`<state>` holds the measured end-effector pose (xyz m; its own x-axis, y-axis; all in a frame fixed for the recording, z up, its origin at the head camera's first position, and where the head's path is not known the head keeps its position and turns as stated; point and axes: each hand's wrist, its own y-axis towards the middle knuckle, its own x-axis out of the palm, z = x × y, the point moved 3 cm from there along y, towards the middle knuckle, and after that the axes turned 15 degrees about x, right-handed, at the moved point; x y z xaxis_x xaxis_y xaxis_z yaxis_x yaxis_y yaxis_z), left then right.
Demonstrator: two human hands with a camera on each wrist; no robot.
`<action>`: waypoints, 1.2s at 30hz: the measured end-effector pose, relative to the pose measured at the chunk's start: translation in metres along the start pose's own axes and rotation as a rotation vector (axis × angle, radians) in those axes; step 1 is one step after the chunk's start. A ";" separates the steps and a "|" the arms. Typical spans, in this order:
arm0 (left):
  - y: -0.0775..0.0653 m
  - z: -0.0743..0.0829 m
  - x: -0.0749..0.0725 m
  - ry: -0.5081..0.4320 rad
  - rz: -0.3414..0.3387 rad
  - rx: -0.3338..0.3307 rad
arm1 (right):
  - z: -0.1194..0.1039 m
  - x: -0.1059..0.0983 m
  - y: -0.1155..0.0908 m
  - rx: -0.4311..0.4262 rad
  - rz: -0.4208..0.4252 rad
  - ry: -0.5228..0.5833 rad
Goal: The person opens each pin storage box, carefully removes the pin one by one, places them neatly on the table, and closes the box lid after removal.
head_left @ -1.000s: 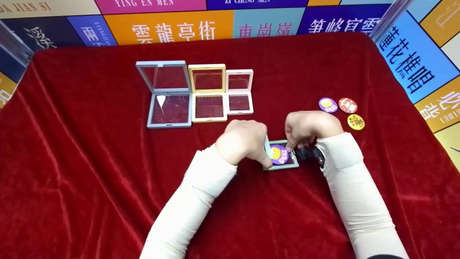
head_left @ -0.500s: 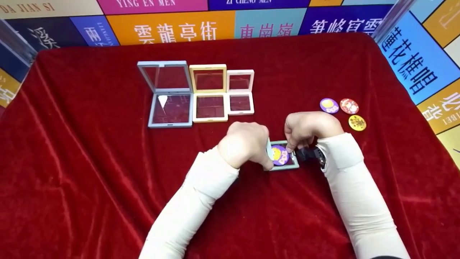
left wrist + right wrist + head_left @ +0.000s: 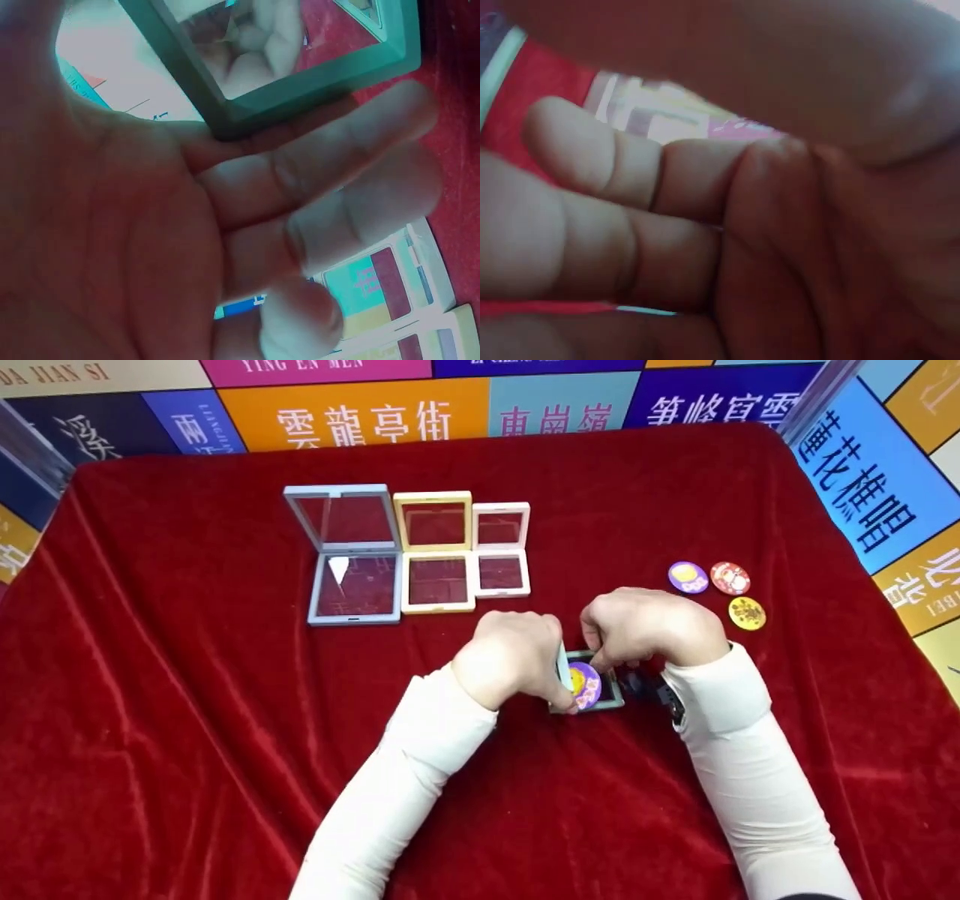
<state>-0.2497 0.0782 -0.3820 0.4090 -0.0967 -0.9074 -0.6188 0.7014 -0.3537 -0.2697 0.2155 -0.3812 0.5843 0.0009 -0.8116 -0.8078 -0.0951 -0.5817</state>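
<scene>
A mint-green hinged display frame (image 3: 616,699) lies unfolded on the red cloth in front of me. My left hand (image 3: 510,656) grips its raised lid between thumb and fingers; in the left wrist view the lid's dark green rim (image 3: 300,97) crosses above the loosely bent other fingers. Over the lower half sits a round purple badge (image 3: 589,690) with a yellow figure, slightly tilted. My right hand (image 3: 649,626) pinches the badge's upper edge with thumb and fingertips. In the right wrist view that hand's own fingers (image 3: 592,240) hide the badge.
Blue (image 3: 354,621), yellow (image 3: 438,608) and white (image 3: 502,593) display frames stand unfolded in a row behind my left hand. Right of my right hand lie a purple badge (image 3: 688,577), a red badge (image 3: 730,578) and a yellow badge (image 3: 747,613). Printed panels border the table.
My right hand has shifted slightly left and the purple badge has turned and tilted a little with it. The left hand keeps hold of the lid, nearly still.
</scene>
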 end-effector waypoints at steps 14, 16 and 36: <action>-0.001 -0.003 0.004 -0.020 -0.014 -0.032 | -0.024 0.000 -0.021 -0.110 0.236 -0.084; 0.000 -0.002 0.005 -0.032 -0.019 -0.028 | -0.027 0.004 -0.024 -0.156 0.252 -0.090; 0.002 0.003 0.003 -0.029 -0.049 -0.030 | 0.004 0.051 -0.020 -0.326 0.488 -0.006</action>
<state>-0.2476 0.0819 -0.3853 0.4582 -0.1100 -0.8820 -0.6172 0.6747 -0.4048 -0.2243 0.2212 -0.4110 0.1491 -0.1141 -0.9822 -0.9173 -0.3868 -0.0943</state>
